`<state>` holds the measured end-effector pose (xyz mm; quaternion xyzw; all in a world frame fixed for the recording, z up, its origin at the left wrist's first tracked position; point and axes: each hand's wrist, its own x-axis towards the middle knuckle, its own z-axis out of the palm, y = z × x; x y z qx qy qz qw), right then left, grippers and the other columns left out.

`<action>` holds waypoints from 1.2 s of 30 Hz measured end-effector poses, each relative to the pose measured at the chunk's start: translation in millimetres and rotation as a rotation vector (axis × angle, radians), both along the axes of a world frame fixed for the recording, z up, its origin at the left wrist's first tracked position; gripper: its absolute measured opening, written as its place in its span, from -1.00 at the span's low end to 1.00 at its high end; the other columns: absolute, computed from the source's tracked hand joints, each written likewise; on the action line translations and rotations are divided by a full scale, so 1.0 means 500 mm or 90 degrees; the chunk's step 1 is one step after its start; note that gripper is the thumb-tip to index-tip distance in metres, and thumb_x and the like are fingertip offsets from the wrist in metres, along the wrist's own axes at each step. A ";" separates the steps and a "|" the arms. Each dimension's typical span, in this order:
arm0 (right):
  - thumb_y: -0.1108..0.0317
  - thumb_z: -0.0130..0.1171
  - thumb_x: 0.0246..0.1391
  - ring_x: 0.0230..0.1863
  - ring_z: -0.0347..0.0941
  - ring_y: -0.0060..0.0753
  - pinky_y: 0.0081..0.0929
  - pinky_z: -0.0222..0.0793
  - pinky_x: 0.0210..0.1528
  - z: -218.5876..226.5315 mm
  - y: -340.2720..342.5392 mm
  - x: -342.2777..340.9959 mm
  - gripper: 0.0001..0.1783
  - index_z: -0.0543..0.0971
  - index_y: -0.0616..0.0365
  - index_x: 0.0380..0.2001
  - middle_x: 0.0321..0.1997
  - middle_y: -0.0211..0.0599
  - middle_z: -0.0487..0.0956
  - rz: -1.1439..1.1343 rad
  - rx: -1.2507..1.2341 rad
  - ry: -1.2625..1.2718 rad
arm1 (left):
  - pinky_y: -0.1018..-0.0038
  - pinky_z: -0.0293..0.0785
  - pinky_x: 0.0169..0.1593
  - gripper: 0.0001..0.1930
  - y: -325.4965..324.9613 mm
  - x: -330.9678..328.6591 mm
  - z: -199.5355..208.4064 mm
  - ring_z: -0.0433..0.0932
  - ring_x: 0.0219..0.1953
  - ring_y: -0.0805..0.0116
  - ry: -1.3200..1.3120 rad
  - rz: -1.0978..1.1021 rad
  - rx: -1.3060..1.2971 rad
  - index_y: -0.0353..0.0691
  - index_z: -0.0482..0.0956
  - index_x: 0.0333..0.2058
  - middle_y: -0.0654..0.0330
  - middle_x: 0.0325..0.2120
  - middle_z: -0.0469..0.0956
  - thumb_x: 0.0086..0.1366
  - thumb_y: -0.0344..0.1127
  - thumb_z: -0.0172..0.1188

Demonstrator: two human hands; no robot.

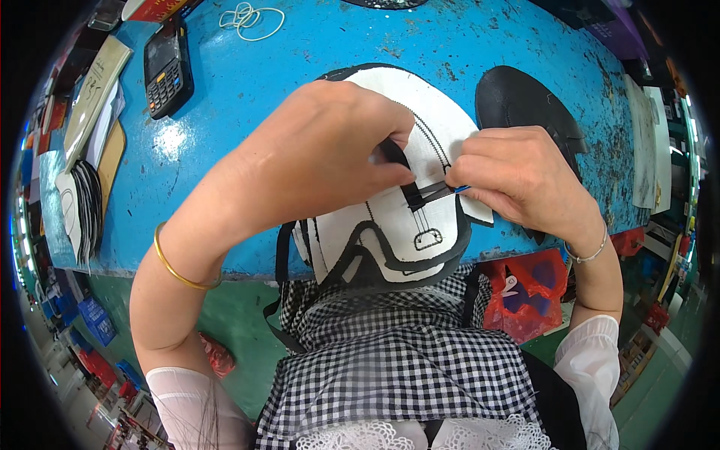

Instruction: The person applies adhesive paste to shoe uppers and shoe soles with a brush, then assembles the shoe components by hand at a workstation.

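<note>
A stack of white shoe-upper pieces (390, 251) with black edging and black stitching lies at the table's front edge, partly overhanging it. My left hand (330, 142) is closed over the upper, thumb and fingers pinching a narrow black strap (393, 152) that runs down its middle. My right hand (517, 172) is closed around a small tool with thin dark blades and a blue part (461, 189); most of it is hidden in the fingers. The blade tips meet the strap's lower end, above a stitched loop outline (428, 240). A black shoe-upper piece (525, 97) lies beyond my right hand.
On the blue table (217, 75) are a handheld keypad device (167, 67) and a loop of pale cord (251, 21). Stacked dark cut pieces (80, 210) and papers (97, 97) line the left edge. A red plastic bag (525, 300) hangs below the right front edge.
</note>
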<state>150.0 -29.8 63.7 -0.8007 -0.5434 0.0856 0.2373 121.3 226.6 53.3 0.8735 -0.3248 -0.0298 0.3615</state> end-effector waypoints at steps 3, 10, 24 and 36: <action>0.40 0.31 -0.04 -0.45 0.50 -0.27 -0.31 0.37 -0.49 0.003 -0.003 -0.004 -0.79 0.49 0.02 -0.34 -0.53 -0.39 0.44 0.002 -0.016 -0.031 | 0.26 0.34 -0.44 -0.76 -0.007 0.000 0.013 0.42 -0.55 -0.02 0.061 0.022 0.045 -0.29 0.47 -0.46 0.03 -0.63 0.45 0.07 -0.39 0.41; 0.44 0.25 -0.04 -0.43 0.51 -0.29 -0.42 0.42 -0.48 0.018 0.000 -0.030 -0.80 0.52 0.07 -0.29 -0.43 -0.39 0.53 -0.014 0.037 -0.064 | 0.26 0.31 -0.45 -0.71 -0.008 0.000 0.011 0.38 -0.56 -0.01 0.077 0.050 0.085 -0.31 0.40 -0.49 0.02 -0.65 0.40 0.05 -0.36 0.40; 0.42 0.19 -0.01 -0.75 0.35 -0.63 -0.58 0.30 -0.74 -0.003 0.083 -0.208 -0.83 0.39 0.17 -0.40 0.10 0.18 0.60 -0.195 -0.080 -0.192 | 0.32 0.28 -0.47 -0.80 -0.002 0.009 0.023 0.35 -0.61 0.20 0.134 0.017 0.100 -0.30 0.50 -0.45 0.12 -0.69 0.38 0.12 -0.32 0.32; 0.58 0.18 0.00 -0.70 0.47 -0.38 -0.46 0.36 -0.70 -0.017 0.093 -0.210 -0.81 0.41 0.21 -0.32 0.18 -0.03 0.59 -0.251 -0.069 -0.127 | 0.37 0.26 -0.45 -0.82 0.009 0.019 0.012 0.29 -0.58 0.35 0.163 0.031 0.085 -0.36 0.56 -0.39 0.14 -0.67 0.39 0.21 -0.32 0.25</action>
